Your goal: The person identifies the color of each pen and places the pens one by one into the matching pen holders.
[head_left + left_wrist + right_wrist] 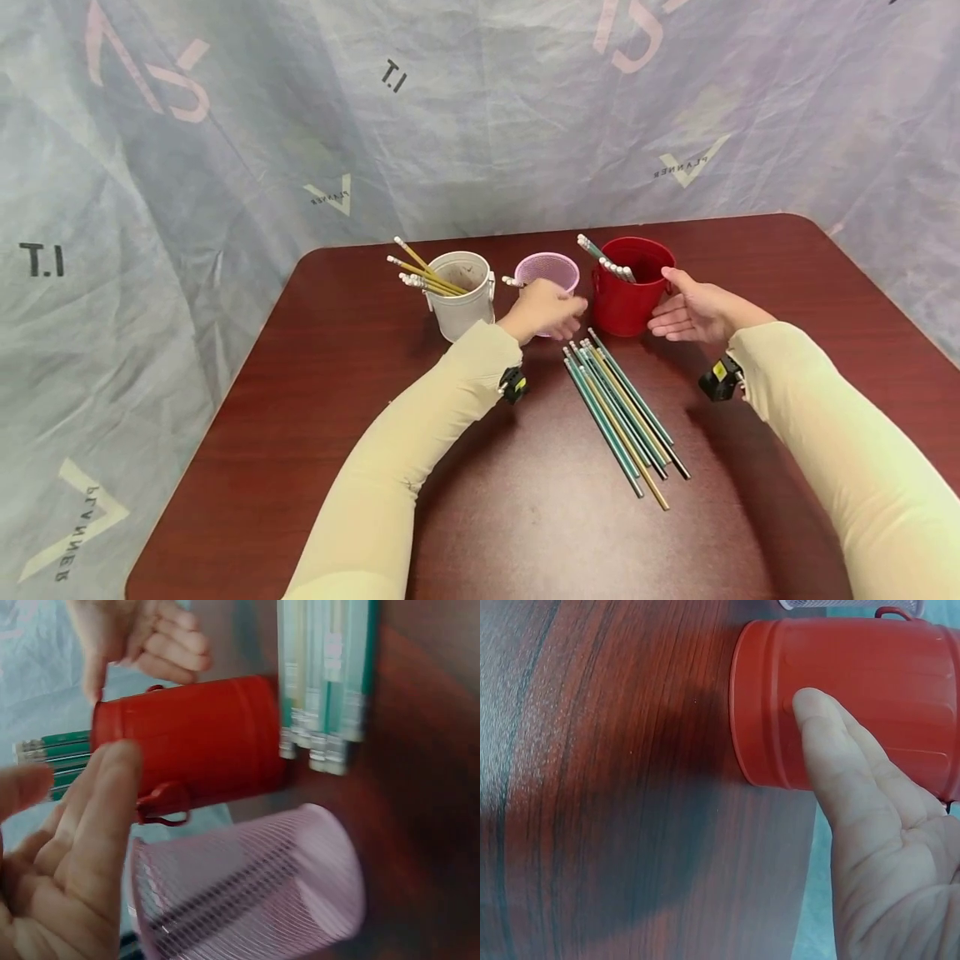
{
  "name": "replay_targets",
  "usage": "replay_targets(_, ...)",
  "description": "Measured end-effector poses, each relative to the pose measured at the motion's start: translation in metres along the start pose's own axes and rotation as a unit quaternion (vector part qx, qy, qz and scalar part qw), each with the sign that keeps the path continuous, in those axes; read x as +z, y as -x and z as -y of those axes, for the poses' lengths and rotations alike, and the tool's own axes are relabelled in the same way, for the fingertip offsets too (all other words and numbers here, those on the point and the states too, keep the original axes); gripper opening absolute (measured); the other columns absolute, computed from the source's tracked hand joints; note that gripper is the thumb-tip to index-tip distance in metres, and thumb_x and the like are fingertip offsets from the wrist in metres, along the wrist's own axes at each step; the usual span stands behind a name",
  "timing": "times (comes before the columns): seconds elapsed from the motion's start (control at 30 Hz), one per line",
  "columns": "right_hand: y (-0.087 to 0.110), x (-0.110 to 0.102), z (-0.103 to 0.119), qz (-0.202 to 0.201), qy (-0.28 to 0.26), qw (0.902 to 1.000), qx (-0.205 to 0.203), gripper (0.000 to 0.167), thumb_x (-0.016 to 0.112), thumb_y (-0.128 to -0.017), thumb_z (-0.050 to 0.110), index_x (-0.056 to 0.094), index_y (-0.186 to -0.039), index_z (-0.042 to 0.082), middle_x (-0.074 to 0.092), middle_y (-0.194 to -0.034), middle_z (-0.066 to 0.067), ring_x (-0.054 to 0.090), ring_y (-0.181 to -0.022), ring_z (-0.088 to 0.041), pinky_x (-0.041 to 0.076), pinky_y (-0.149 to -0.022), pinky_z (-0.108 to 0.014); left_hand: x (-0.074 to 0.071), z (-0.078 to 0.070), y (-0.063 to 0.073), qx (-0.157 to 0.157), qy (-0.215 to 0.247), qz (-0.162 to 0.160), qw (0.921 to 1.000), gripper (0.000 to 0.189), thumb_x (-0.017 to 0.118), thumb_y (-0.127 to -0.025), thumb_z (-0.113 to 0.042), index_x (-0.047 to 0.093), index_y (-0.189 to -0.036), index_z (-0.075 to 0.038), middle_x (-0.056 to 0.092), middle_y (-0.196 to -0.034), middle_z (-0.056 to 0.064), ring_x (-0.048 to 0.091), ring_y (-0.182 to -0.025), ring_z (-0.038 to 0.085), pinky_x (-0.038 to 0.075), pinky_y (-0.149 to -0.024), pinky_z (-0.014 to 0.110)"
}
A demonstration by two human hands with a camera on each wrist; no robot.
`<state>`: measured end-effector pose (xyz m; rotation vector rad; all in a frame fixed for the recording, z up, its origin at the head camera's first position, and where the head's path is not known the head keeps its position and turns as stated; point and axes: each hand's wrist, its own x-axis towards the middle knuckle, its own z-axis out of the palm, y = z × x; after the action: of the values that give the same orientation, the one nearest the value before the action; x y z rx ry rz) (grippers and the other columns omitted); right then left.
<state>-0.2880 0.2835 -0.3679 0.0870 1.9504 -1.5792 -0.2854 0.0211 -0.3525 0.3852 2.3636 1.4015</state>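
A red bucket [630, 304] stands at the back of the table with several green pencils [617, 270] in it, their eraser ends up. My right hand [697, 310] is at its right side, fingers extended and thumb near the rim; whether it touches is unclear. My left hand [546, 310] is in front of the pink mesh cup [547, 265], between it and the red bucket. Its fingers [105, 817] look nearly straight and hold nothing. A few dark pencils [225, 892] show through the mesh. Several green and yellow pencils [618, 408] lie bundled before the bucket.
A white bucket [462, 312] with several yellow pencils [427, 275] leaning out stands left of the mesh cup. The dark red wooden table [330, 375] ends at a grey printed cloth [480, 125] behind.
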Motion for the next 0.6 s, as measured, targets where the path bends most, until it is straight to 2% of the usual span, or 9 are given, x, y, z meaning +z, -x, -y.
replay_targets(0.07, 0.0, -0.001, 0.0, -0.001, 0.003, 1.0, -0.002, 0.091, 0.02, -0.097, 0.06, 0.022, -0.137, -0.021, 0.07, -0.091, -0.002, 0.068, -0.084, -0.014, 0.054, -0.081, -0.026, -0.001, 0.011, 0.004, -0.022, -0.003, 0.04, 0.999, 0.029, 0.057, -0.095, -0.013, 0.066, -0.101, 0.013, 0.068, -0.073, 0.018, 0.063, -0.055, 0.017, 0.058, -0.063, 0.033)
replay_targets(0.17, -0.001, -0.001, 0.001, 0.003, 0.008, 1.0, -0.001, 0.09, 0.019, -0.098, 0.06, 0.023, -0.137, -0.021, 0.07, -0.091, -0.003, 0.068, -0.084, -0.014, 0.054, -0.081, -0.026, -0.005, 0.031, 0.013, -0.055, 0.021, 0.088, 0.9944, 0.031, 0.056, -0.096, -0.015, 0.064, -0.104, 0.014, 0.066, -0.069, 0.013, 0.061, -0.053, 0.014, 0.057, -0.058, 0.031)
replay_targets(0.3, -0.002, -0.001, 0.0, 0.006, 0.015, 0.9999, 0.0, 0.09, 0.018, -0.098, 0.06, 0.023, -0.137, -0.021, 0.07, -0.093, -0.003, 0.068, -0.085, -0.014, 0.054, -0.082, -0.027, -0.017, 0.062, 0.029, -0.105, 0.088, 0.111, 0.9844, 0.035, 0.054, -0.096, -0.018, 0.062, -0.107, 0.014, 0.065, -0.07, 0.01, 0.063, -0.056, 0.015, 0.055, -0.055, 0.025)
replay_targets(0.4, -0.002, -0.001, 0.0, 0.006, 0.019, 0.9998, -0.001, 0.089, 0.017, -0.098, 0.059, 0.023, -0.136, -0.021, 0.07, -0.093, -0.002, 0.068, -0.085, -0.013, 0.054, -0.082, -0.027, -0.034, 0.081, 0.041, -0.129, 0.136, 0.091, 0.9779, 0.041, 0.052, -0.097, -0.022, 0.059, -0.112, 0.015, 0.066, -0.073, 0.011, 0.064, -0.06, 0.016, 0.056, -0.058, 0.027)
replay_targets(0.53, -0.002, -0.002, -0.001, 0.008, 0.016, 0.9998, -0.003, 0.09, 0.017, -0.098, 0.06, 0.023, -0.136, -0.021, 0.07, -0.093, -0.002, 0.068, -0.085, -0.014, 0.054, -0.082, -0.026, -0.062, 0.096, 0.052, -0.137, 0.214, 0.024, 0.967, 0.051, 0.044, -0.1, -0.028, 0.052, -0.12, 0.017, 0.065, -0.078, 0.013, 0.064, -0.062, 0.017, 0.056, -0.061, 0.027)
replay_targets(0.6, -0.002, -0.002, -0.001, 0.011, 0.016, 0.9998, -0.003, 0.09, 0.017, -0.098, 0.06, 0.022, -0.137, -0.021, 0.07, -0.093, -0.003, 0.068, -0.086, -0.014, 0.053, -0.083, -0.026, -0.076, 0.1, 0.056, -0.138, 0.251, -0.003, 0.958, 0.056, 0.039, -0.101, -0.032, 0.048, -0.124, 0.019, 0.065, -0.079, 0.013, 0.064, -0.062, 0.017, 0.056, -0.06, 0.026)
